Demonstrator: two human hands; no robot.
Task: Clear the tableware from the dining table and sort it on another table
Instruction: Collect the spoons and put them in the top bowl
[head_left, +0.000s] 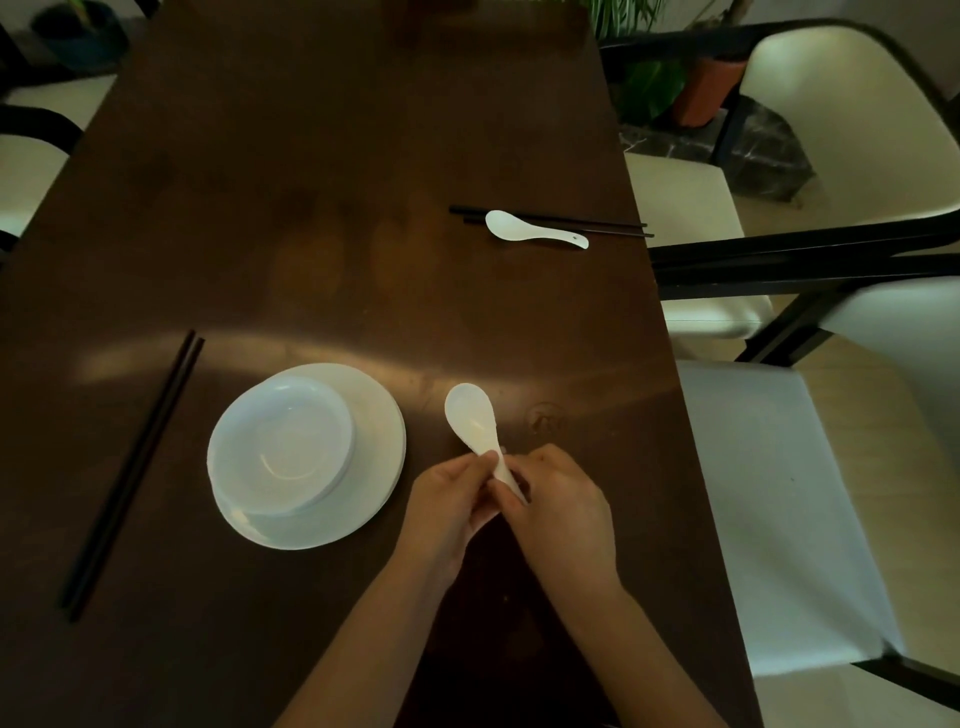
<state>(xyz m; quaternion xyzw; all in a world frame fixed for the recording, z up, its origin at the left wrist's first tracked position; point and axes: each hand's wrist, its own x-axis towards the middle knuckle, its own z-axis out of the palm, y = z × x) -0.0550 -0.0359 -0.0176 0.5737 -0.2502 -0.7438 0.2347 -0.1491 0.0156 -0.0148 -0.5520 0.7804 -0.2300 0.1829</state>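
Forearms: both bare, reaching in from the bottom edge and angling toward each other over the dark wooden surface (322, 218), so the hands meet right of the plates.
Left hand (449, 499): back of the hand upward, fingers curled inward, thumb and fingertips pinching the handle of the near spoon (475, 428) from the left.
Right hand (558, 501): back of the hand upward, fingers curled round the lower end of the same handle from the right, which hides the handle's tip.
Near spoon: white, bowl facing up and pointing away from the person, handle sloping down into the two hands; whether the bowl touches the surface cannot be told.
Plates: white bowl (283, 447) sits on a larger white plate (376, 431), shifted toward the plate's left side; the stack lies just left of the hands, apart from them.
Near chopsticks (135, 473): dark pair lying side by side, diagonal, well left of the plate.
Far spoon (532, 228): white, lying on the surface near its right edge, bowl to the left, handle to the right.
Far chopsticks (613, 226): dark pair lying crosswise, just behind the far spoon and touching or nearly touching it.
Chairs (779, 467): white seats with dark frames along the right side of the surface.
Plants (649, 88): green leaves and a reddish pot beyond the far right corner.
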